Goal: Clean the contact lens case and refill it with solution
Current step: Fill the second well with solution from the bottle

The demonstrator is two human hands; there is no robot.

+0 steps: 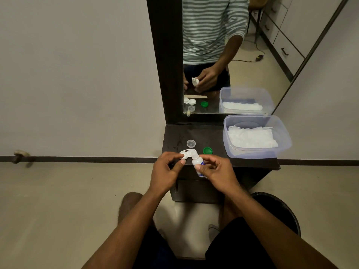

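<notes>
Here we are at the front edge of the dark shelf (206, 136), both hands up and busy; the left hand (167, 171) pinches the near left end of the white lens case (187, 153) between thumb and curled fingers, steadying it on the shelf; the right hand (215, 171) is wrapped round the small solution bottle (196, 162), fingers curled over its body, thumb on the near side. Now the relation that matters: the case runs left to right, one well under the left fingers, the other well just at the bottle's tip; the bottle leans up and away, tilted toward the left, so its nozzle sits right over, perhaps touching, that right-hand well; I cannot tell whether liquid is coming out. The right hand is clearly the nearer one to the well being filled; the left is only the anchor. My read: the fill is under way on one side, and the next move calls for a short slide of the nozzle leftward along the case's long line to the other well. Two loose caps wait just behind: a clear cap (191, 143) and a green cap (207, 150), apart from the case; a plastic tub (283, 144) of white tissues (252, 137) stands off to the right, below the mirror (223, 55).
</notes>
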